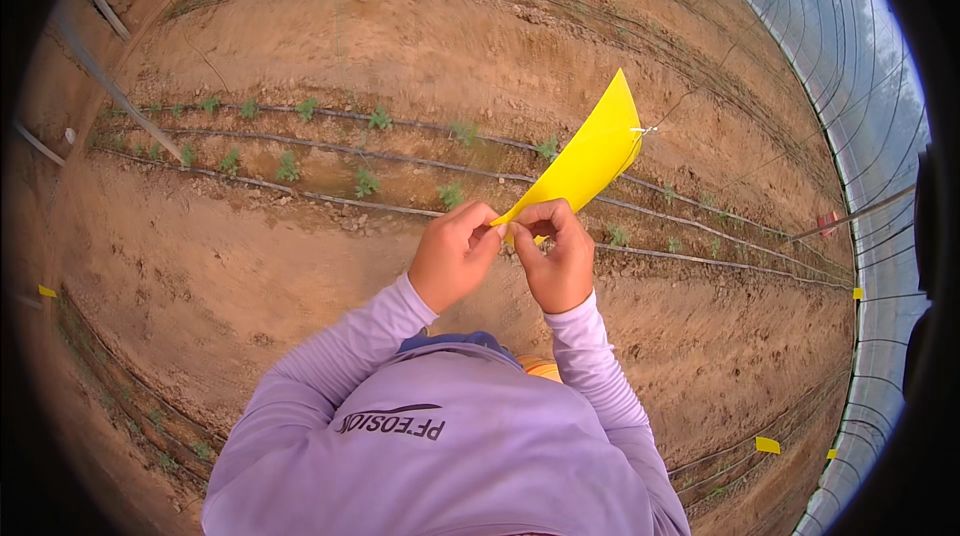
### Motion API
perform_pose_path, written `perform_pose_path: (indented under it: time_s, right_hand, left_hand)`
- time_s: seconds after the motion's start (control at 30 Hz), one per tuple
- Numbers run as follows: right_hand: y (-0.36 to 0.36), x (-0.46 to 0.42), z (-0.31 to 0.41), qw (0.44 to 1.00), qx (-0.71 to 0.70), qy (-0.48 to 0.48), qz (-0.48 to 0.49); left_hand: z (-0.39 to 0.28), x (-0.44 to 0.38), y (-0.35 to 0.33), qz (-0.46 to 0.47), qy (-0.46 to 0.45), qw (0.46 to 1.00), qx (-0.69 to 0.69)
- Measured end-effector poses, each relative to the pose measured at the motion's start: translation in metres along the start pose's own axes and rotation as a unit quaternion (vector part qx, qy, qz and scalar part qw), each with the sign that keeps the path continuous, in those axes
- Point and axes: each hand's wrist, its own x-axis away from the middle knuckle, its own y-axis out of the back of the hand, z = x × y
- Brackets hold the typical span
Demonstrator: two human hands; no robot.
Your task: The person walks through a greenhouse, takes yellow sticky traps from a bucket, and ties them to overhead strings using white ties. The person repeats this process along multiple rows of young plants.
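A curved yellow plastic sheet, which looks like a sticky insect trap, stands out beyond my hands. My left hand pinches its near corner between thumb and fingers. Close beside it, my right hand has thumb and fingertips on the same near end. The fingertips of both hands nearly meet there and hide the sheet's edge. At the far end a short white tie passes through the sheet, with a thin wire or string running off to the upper right.
Rows of young green plants and black drip lines cross the bare soil. Metal posts lean at the left. The greenhouse's film wall curves along the right. Other yellow sheets hang lower right and far left.
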Motion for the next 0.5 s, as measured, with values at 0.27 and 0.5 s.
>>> perform_pose_path:
  time_s: [0.27,0.5]
  right_hand:
    - [-0.001,0.030,-0.040,0.994,0.100,0.031,0.000]
    - [0.093,-0.026,-0.042,0.971,0.206,-0.008,-0.125]
  left_hand:
    - [0.006,0.003,-0.010,0.096,0.138,0.985,0.037]
    - [0.045,0.008,-0.006,0.001,0.012,0.991,-0.133]
